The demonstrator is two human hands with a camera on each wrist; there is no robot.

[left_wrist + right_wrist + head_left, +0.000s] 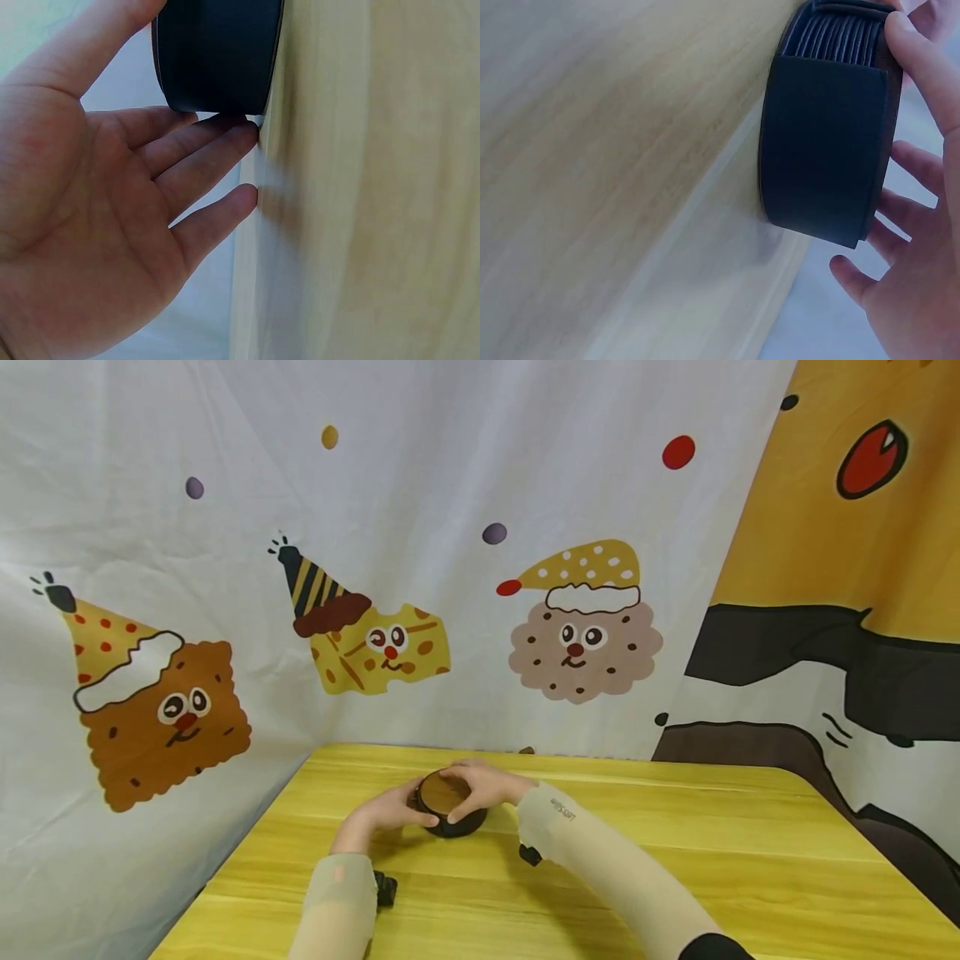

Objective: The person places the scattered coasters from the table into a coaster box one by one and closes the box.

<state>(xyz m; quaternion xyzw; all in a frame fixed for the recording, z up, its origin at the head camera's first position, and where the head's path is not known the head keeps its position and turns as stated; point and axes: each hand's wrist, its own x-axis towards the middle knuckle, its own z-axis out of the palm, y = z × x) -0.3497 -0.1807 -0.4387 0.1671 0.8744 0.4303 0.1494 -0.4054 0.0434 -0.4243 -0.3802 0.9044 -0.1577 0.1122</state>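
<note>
A round black leather-look coaster holder (471, 823) with a brown disc on top rests on the table. In the right wrist view, several thin stacked coasters (838, 37) show through an opening in the holder's side wall. My left hand (387, 808) holds the left side, thumb toward the front; in the left wrist view its fingertips touch the black wall (217, 56). From the right, my right hand (486, 787) spans the top, thumb at the near edge and fingers at the far edge. Part of the brown top is covered by that hand.
The yellow wood-grain table (675, 860) extends around the holder. Behind and to the left hangs a white cloth (450, 460) printed with cartoon snacks. A dark wrist device (386, 889) sits by the left sleeve, another (529, 855) beneath the right.
</note>
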